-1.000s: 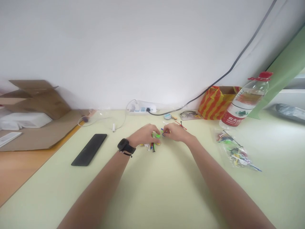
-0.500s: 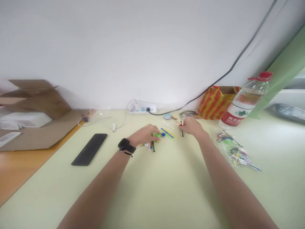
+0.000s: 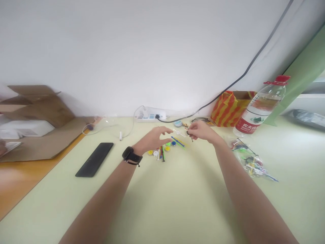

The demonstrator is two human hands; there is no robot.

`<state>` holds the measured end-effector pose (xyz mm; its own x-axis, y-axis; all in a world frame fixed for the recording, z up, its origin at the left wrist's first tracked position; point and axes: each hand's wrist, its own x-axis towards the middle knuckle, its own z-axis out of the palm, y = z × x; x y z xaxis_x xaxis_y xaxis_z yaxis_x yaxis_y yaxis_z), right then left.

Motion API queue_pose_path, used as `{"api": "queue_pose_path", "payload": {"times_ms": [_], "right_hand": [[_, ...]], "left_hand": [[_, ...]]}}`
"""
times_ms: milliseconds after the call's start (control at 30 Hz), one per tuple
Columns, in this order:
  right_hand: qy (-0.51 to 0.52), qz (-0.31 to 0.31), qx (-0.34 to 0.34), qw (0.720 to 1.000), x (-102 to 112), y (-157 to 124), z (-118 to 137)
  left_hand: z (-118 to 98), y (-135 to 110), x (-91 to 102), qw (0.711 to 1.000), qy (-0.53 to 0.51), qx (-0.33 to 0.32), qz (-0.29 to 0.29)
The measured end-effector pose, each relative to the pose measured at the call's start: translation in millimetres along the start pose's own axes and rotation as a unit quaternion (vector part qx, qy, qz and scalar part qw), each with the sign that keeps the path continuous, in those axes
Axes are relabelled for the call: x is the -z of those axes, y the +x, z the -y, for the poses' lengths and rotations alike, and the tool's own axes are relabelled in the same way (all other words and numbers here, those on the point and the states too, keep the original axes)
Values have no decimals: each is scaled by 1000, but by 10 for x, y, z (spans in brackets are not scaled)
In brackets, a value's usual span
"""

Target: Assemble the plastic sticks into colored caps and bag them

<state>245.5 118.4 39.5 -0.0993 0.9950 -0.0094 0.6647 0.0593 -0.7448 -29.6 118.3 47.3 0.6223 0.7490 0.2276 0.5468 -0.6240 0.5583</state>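
My left hand (image 3: 154, 138), with a black watch (image 3: 131, 155) on the wrist, hovers with thumb and fingers apart and nothing between them. Below it lie small plastic parts: a yellow disc (image 3: 167, 148), a white disc (image 3: 155, 153), a blue disc (image 3: 173, 143) and several thin sticks (image 3: 160, 155). Blue and yellow sticks (image 3: 178, 141) rest between my hands. My right hand (image 3: 202, 131) pinches a small black plastic piece (image 3: 188, 132) with thin ends; a red stick shows beside it, partly hidden. Left of those fingertips lies a white stick part (image 3: 179, 133).
Toward the wall are a power strip (image 3: 150, 115) and a striped bag (image 3: 223, 108). A water bottle (image 3: 261, 108) and clear bags of plastic parts (image 3: 254, 162) are on the right. A black phone-like slab (image 3: 94, 160), cardboard (image 3: 58, 142) and another person's hand (image 3: 2, 148) are left.
My left hand has lifted off the pile and its fingers have spread, uncovering the discs. My right hand has moved slightly left, carrying the black piece, which is now tilted.
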Motion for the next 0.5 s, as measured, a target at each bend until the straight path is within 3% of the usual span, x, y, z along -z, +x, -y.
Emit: {"api": "queue_pose_path", "payload": {"times_ms": [67, 167, 233, 367, 500], "right_hand": [[92, 41, 30, 994, -46, -35, 119], [245, 108, 60, 962, -138, -66, 269], [285, 126, 71, 948, -191, -79, 336], [236, 119, 106, 959, -274, -68, 363], [24, 31, 106, 994, -362, 18, 246]], "left_hand": [[-124, 21, -8, 999, -42, -10, -29], [-278, 51, -56, 989, -126, -43, -61], [-328, 65, -92, 982, -162, -64, -73], [-309, 67, -143, 979, -172, -63, -84], [-242, 40, -189, 985, -159, -39, -45]]}}
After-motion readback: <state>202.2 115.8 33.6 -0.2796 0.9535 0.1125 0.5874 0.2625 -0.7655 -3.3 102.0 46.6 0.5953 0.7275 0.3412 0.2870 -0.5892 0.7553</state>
